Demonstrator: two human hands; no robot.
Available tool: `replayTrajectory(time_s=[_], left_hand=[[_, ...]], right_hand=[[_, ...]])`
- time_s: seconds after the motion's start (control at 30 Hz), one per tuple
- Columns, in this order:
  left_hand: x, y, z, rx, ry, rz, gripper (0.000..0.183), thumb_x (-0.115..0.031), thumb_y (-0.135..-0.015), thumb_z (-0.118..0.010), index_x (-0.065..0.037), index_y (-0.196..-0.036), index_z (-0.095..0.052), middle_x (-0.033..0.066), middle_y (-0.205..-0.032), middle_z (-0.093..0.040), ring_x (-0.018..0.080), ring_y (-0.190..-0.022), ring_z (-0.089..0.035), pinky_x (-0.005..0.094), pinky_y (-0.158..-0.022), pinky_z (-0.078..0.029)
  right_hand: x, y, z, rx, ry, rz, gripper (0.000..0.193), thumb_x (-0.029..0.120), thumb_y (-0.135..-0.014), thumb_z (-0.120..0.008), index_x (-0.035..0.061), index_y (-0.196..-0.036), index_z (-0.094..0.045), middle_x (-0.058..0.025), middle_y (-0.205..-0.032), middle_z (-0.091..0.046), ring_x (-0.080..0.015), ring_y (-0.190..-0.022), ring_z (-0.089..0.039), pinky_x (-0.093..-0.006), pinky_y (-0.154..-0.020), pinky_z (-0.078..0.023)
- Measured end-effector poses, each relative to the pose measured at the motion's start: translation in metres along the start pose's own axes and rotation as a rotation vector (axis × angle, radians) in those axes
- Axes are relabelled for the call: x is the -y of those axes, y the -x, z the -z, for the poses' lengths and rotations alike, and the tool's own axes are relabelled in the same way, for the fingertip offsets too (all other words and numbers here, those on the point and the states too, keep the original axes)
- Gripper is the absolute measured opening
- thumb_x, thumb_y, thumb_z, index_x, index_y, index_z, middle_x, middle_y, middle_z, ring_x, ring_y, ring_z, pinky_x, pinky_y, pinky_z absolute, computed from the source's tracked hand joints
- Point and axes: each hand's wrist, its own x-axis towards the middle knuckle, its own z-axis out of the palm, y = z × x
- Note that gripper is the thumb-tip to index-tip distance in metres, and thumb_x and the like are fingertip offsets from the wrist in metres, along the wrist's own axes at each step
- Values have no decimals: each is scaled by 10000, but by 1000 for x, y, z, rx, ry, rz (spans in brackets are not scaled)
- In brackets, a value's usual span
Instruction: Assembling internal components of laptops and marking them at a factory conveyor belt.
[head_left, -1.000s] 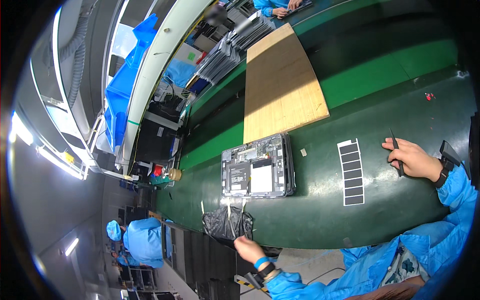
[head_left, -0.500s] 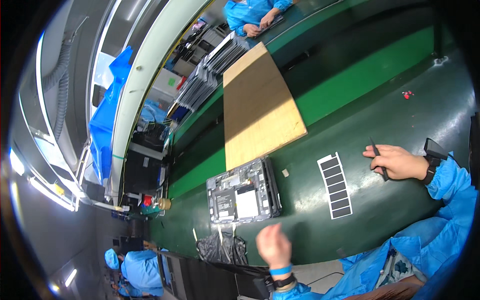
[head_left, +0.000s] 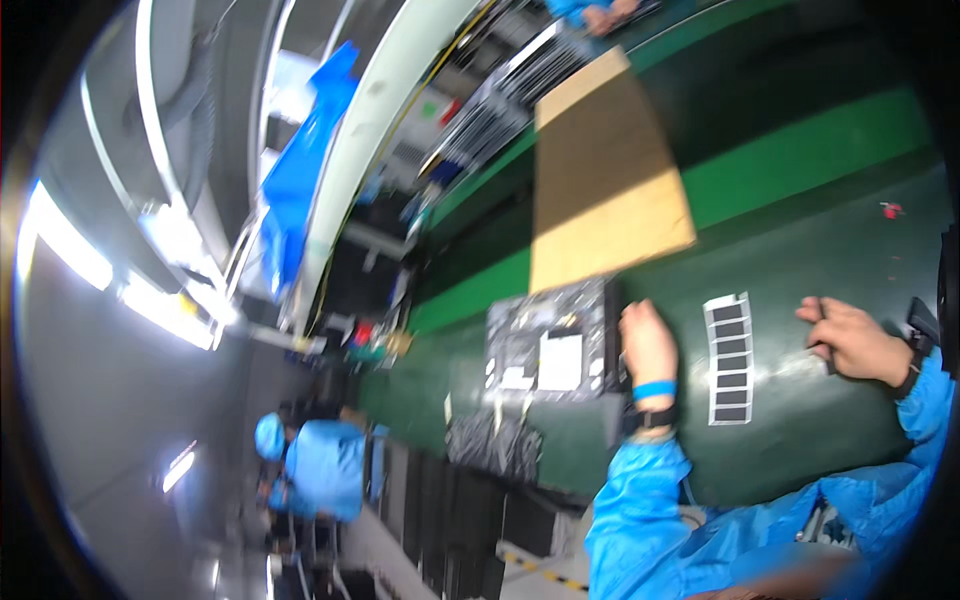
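A: Where's the unit sitting?

B: One opened laptop base (head_left: 548, 345) is lying on the green bench (head_left: 800, 240), just below one cardboard sheet (head_left: 600, 190). My left hand (head_left: 648, 345) is resting at its right edge, fingers curled; can't tell if I'm gripping it.

A: Other hand?

B: My right hand (head_left: 855, 340) is pinching one thin dark tool (head_left: 826, 335). One strip of dark pads (head_left: 729, 357) is lying between my hands.

Bright strip lights (head_left: 175, 290) blaze white at the left, blown out and glaring; the green worktop (head_left: 800, 230) sits dimmer, with a soft sheen near its front edge; the whole view is smeared by motion blur; straight edges bow toward the black, vignetted rim.
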Motion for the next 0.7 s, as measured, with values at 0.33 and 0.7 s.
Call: replayTrajectory(time_s=[0.33,0.7], left_hand=[[6,-2,46,-299,452,67,124,-66,-874,-544,11,-962,-585,169,-941,-552,338,-802,-583,394,-680,-491],[-117,24,52,691,1826,477,247,-114,-913,-549,-20,-1140,-519,45,-910,-586,131,-805,-591,250,-715,-499]], right_hand=[[-5,-26,-19,-37,-42,61,198,-5,-692,-651,58,-810,-504,-186,-1128,-588,-372,-1170,-466,-432,-917,-412],[-12,-21,-36,-317,-558,-128,382,179,-774,-719,53,-1095,-553,-90,-973,-620,-179,-890,-617,-313,-751,-502]])
